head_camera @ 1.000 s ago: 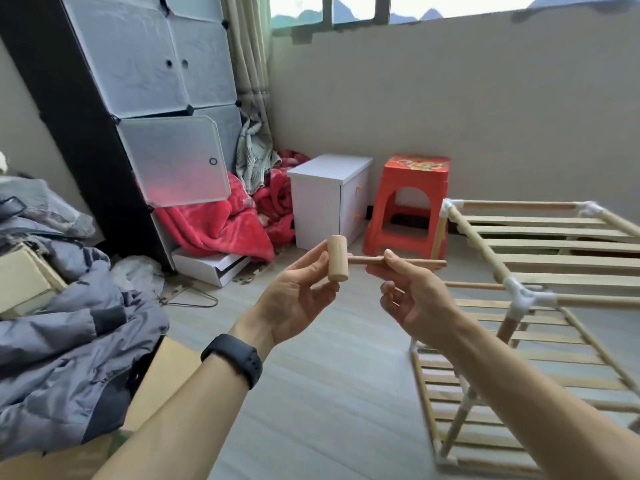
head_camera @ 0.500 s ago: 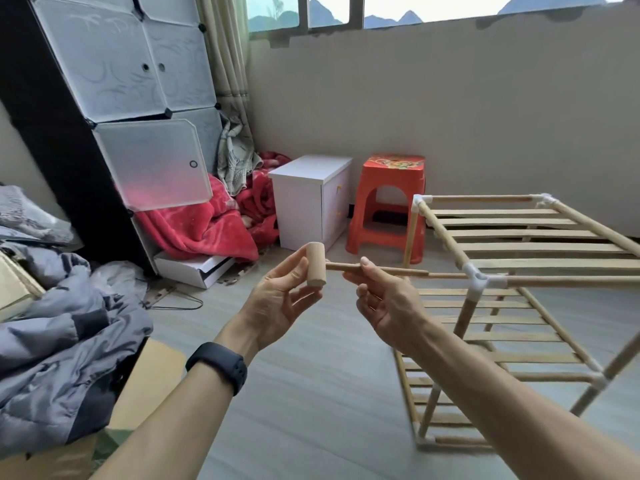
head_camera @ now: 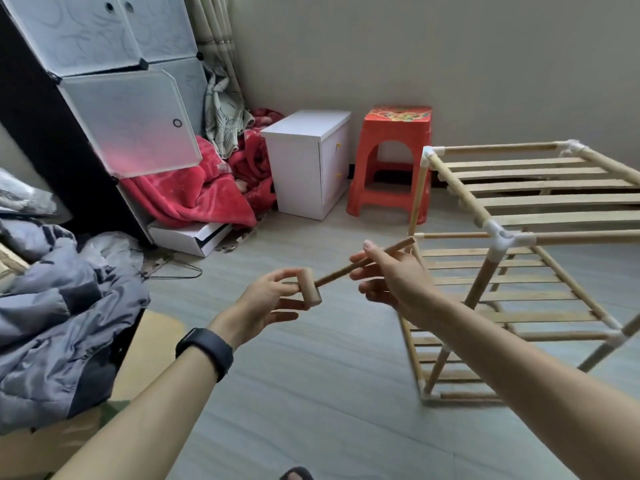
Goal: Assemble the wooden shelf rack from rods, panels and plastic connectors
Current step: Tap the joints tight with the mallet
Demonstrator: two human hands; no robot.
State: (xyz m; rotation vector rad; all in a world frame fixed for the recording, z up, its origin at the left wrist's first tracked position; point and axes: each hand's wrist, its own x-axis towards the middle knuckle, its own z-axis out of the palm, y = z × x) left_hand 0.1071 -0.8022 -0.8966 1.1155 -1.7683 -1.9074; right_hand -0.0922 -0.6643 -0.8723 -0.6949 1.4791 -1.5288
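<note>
A black-framed cube cabinet with frosted white panels is seen at the upper left. The pale wooden slatted shelf rack with white plastic connectors is stood on the floor at the right. At centre, a short pale wooden cylinder is gripped by the left hand. A thin wooden rod, joined to the cylinder, is pinched by the right hand.

Soft, even daylight, faint shadows, slight motion blur, wide-angle bending at edges

A wooden mallet, head in left hand, handle in right hand, shelf rack just beside.
</note>
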